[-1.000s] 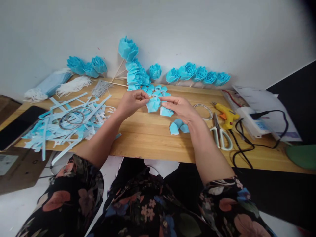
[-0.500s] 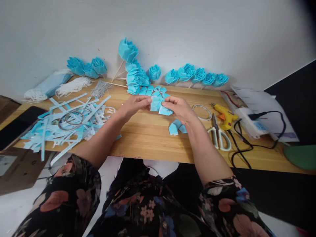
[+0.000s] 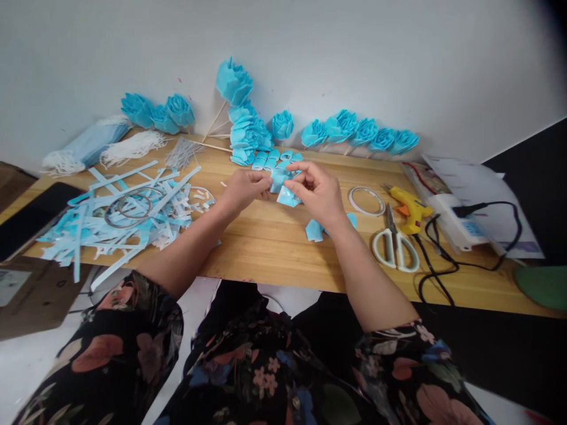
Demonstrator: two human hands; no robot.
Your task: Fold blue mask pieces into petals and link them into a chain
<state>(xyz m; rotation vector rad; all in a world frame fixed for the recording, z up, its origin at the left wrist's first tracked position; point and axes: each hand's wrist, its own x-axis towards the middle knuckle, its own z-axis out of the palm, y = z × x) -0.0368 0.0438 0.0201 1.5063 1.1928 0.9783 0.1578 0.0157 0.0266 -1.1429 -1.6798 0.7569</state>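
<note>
My left hand (image 3: 248,188) pinches the left side of a light blue fabric petal piece (image 3: 278,180) between thumb and fingertips, above the table. On its right side, my right hand (image 3: 318,192) has thumb and forefinger at the piece, curled around its edge. A flap (image 3: 287,197) of it, shiny in one spot, hangs below the right thumb. Several rolled blue petals (image 3: 271,158) lie just behind my hands. More cut blue petals (image 3: 314,230) rest on the table under my right wrist, partly hidden by it.
Blue fabric flowers (image 3: 340,126) on sticks lean along the wall. A pile of blue and white strips (image 3: 133,218) covers the left side, near a phone (image 3: 33,218). To the right lie a tape roll (image 3: 367,201), scissors (image 3: 394,245), a yellow glue gun (image 3: 411,209) and a power strip (image 3: 456,221).
My right thumb and forefinger have shifted on the blue piece, and the forefinger is raised. The flap has moved left. The whole view has shifted slightly.
</note>
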